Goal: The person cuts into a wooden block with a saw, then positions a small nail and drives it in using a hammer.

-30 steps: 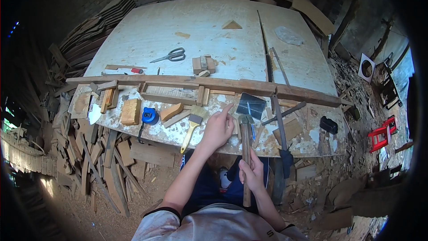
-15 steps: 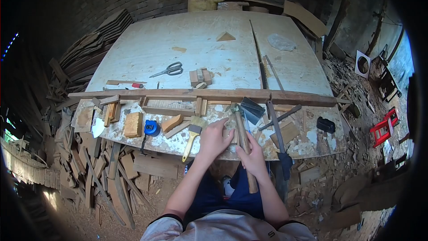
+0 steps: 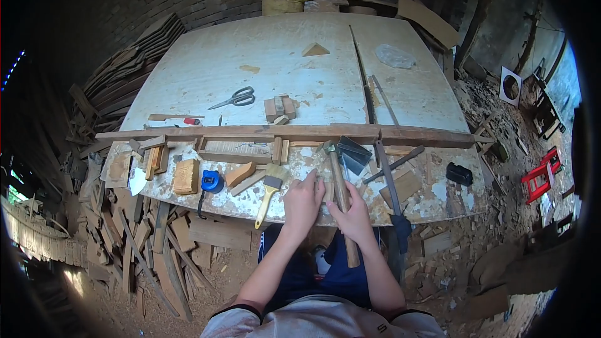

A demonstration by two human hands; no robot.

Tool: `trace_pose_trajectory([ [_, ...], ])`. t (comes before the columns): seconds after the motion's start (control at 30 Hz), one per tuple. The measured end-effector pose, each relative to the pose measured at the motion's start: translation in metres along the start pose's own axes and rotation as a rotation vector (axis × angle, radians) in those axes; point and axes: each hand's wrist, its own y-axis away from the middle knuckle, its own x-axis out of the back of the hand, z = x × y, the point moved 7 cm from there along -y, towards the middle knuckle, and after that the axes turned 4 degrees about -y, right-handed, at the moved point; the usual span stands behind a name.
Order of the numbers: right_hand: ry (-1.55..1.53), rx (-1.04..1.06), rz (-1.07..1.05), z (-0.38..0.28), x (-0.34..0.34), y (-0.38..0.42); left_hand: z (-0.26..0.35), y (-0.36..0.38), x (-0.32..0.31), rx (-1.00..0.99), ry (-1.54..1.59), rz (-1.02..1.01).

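My right hand (image 3: 352, 218) is wrapped round the wooden handle of a hammer (image 3: 338, 178). The hammer's head points away from me over the bench, and its handle end hangs past the near edge above my lap. Just left of the handle, my left hand (image 3: 303, 203) is held over the bench edge with its fingers stretched forward and thumb apart; nothing shows in it. A flat paintbrush (image 3: 269, 193) with a pale handle lies to its left. Beyond the hammer head is a dark, flat-faced block (image 3: 354, 154).
A long wooden rail (image 3: 282, 131) crosses the bench (image 3: 219, 56). Left lie a blue tape measure (image 3: 212, 181) and wood blocks (image 3: 186, 176); scissors (image 3: 235, 97) lie beyond the rail. Right are a long dark bar (image 3: 388, 178) and a black object (image 3: 459, 174). Scrap wood (image 3: 156, 256) covers the floor.
My left hand has turned more upright and its fingers have drawn closer together. The hammer has shifted only slightly in my right hand's grip.
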Motion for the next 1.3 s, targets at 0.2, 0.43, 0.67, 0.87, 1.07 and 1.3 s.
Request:
trace_pose_trajectory([
  [0.2,0.105,-0.056,0.009,-0.008,-0.001,0.002,-0.01,0.002,-0.009,0.0,0.0,-0.007],
  [0.43,0.09,-0.044,0.026,-0.005,0.003,0.002,-0.018,0.001,-0.009,0.035,0.11,0.023],
  [0.67,0.138,-0.05,0.019,-0.01,0.003,0.001,-0.016,0.005,0.005,0.045,-0.018,0.061],
  [0.87,0.145,-0.019,0.033,-0.012,0.003,0.001,-0.017,0.001,-0.008,0.201,-0.135,-0.262],
  [1.07,0.145,0.034,0.046,-0.011,0.002,0.0,-0.014,0.0,-0.02,0.054,-0.238,-0.301],
  [1.3,0.183,-0.029,0.038,-0.013,0.003,0.001,-0.015,-0.001,-0.026,0.013,-0.24,-0.309],
])
